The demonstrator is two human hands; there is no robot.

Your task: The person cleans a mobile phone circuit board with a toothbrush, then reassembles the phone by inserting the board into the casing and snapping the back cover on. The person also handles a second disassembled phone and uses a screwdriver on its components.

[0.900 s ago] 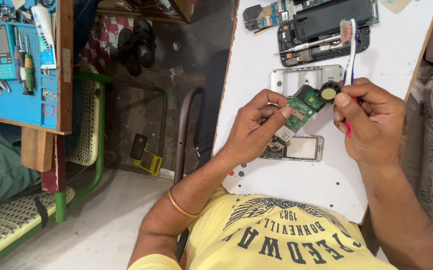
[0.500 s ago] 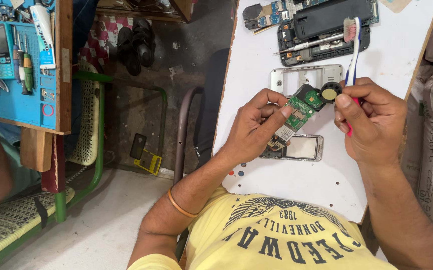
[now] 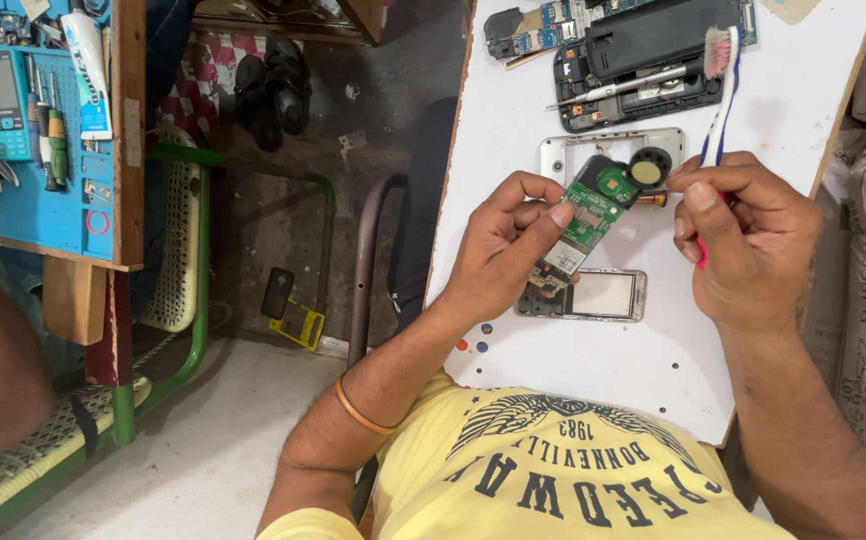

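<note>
White table [image 3: 513, 110] in a repair shop | left hand [image 3: 503, 255] grips a green phone board [image 3: 585, 215] | right hand [image 3: 748, 240] grips a toothbrush [image 3: 721, 95], bristles pointing away from the board | phone parts lie open beyond both hands, phone not yet put together

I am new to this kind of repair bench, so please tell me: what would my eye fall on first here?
First, the green circuit board held up by the left hand over the middle of the white table. Beside it, the right hand grips a toothbrush with its bristles pointing away. At the table's far edge lies an opened black phone, and a blue tool tray sits far left.
</note>
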